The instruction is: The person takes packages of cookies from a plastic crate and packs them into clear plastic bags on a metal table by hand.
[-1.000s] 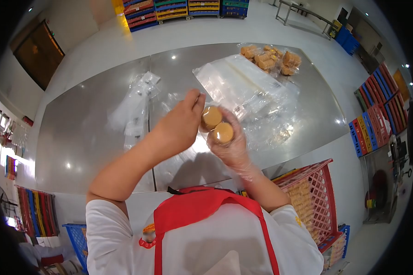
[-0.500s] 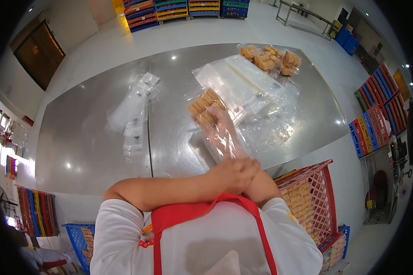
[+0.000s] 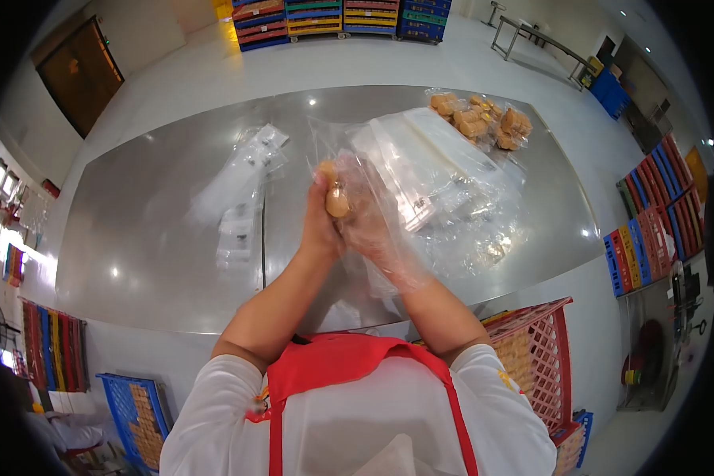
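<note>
Golden-brown round biscuits [image 3: 337, 200] are bunched between my hands above the steel table, seen mostly from their ends. A clear plastic bag [image 3: 385, 230] covers my right hand [image 3: 363, 208] and reaches down over the wrist. That hand's fingers curl round the right side of the biscuits. My left hand [image 3: 320, 218] closes against their left side, its thumb up near the top. Part of the film stands up loosely beyond the fingers. Just to the right lies a stack of flat clear bags [image 3: 428, 151].
Filled biscuit packs [image 3: 476, 119] lie at the table's far right. More clear bags [image 3: 246, 190] are spread at centre left of the steel table [image 3: 151, 238]. A red crate [image 3: 562, 357] of biscuits stands by my right side, a blue crate [image 3: 115, 408] at lower left.
My left hand has gone from my right forearm up to the biscuits. The biscuits have turned from showing their rows to end-on, and the bag has moved with my right hand.
</note>
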A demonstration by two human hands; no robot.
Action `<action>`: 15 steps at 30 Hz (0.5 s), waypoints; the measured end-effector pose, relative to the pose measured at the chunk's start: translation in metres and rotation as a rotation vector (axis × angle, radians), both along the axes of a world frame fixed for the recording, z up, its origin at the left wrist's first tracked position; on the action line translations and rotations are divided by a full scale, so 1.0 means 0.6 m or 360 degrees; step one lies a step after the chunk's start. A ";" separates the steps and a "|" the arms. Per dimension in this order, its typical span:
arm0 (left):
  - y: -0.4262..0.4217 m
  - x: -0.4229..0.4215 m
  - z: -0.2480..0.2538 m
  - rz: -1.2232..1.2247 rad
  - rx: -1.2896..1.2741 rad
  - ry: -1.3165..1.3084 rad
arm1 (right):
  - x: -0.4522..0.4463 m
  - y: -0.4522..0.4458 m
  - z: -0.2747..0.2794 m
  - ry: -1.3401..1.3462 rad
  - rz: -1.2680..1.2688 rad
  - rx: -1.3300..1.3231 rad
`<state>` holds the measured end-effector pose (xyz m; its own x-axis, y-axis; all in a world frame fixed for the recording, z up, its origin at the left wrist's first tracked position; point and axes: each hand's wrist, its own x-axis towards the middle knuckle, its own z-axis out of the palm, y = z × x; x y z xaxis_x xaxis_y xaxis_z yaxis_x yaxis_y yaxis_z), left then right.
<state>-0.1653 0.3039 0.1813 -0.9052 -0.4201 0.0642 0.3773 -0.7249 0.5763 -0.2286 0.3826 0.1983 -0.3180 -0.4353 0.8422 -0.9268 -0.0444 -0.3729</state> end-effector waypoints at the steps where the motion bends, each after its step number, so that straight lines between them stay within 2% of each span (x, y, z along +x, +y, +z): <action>1: 0.011 0.002 -0.012 0.0020 0.0047 0.0015 | -0.011 -0.004 -0.008 0.0145 -0.0051 -0.0007; 4: 0.051 0.021 -0.067 -0.0018 0.0382 -0.0220 | -0.033 -0.008 -0.029 0.0236 -0.0212 0.0332; 7: 0.058 0.075 -0.130 -0.0658 0.0497 -0.0364 | -0.083 -0.040 -0.142 0.0764 -0.0344 0.0625; 9: 0.041 0.104 -0.209 -0.0982 0.0356 -0.0590 | -0.067 -0.031 -0.154 0.0714 -0.0275 0.0624; 10: 0.039 0.114 -0.223 -0.1143 0.0285 -0.0704 | -0.058 -0.027 -0.162 0.0687 -0.0239 0.0624; 15: 0.062 0.129 -0.219 -0.0919 0.0144 -0.1080 | -0.044 -0.050 -0.213 0.0746 -0.0230 0.0763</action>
<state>-0.0880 0.3409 0.0496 -0.8083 0.1354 -0.5730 -0.4617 -0.7497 0.4741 -0.2551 0.3528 0.0704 -0.0499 -0.7751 0.6298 -0.9793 0.1619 0.1217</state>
